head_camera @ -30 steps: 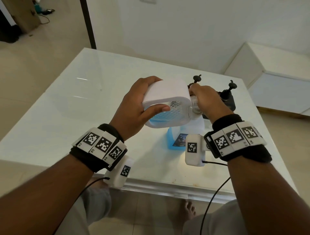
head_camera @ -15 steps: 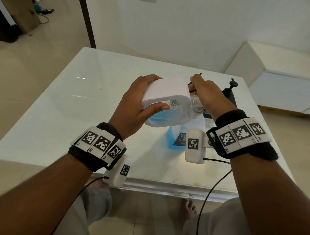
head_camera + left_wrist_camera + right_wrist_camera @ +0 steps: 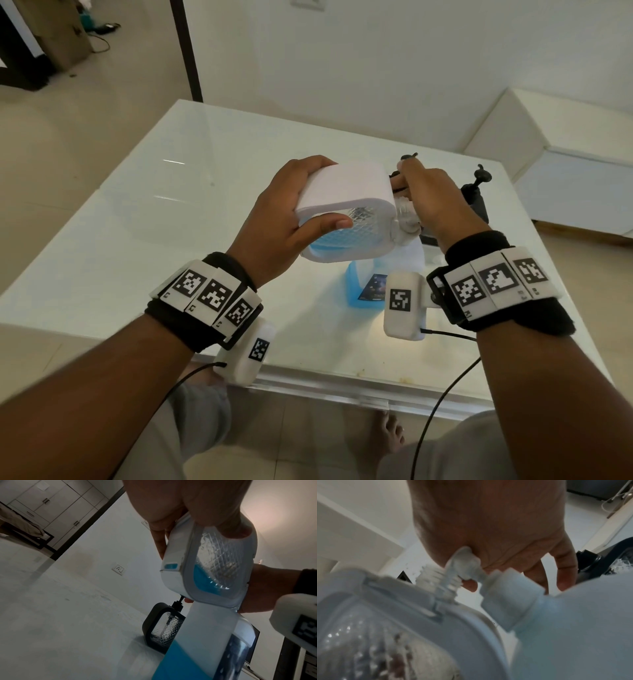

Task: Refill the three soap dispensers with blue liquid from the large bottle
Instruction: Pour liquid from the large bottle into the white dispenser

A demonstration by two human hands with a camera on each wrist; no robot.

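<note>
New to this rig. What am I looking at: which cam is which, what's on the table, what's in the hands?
No robot here: a person works bare-handed, wearing marker bands and small cameras on both wrists. One picture comes from a head camera looking down; the other two look along each hand from the wrists.

The left hand grips a white soap dispenser, tilted on its side, with a little blue liquid inside. The right hand holds its white pump cap at the dispenser's neck; whether it is screwing on or off is not clear.

On the white glass table stand the large bottle of blue liquid and two black dispensers, one mostly hidden behind the right hand.
</note>
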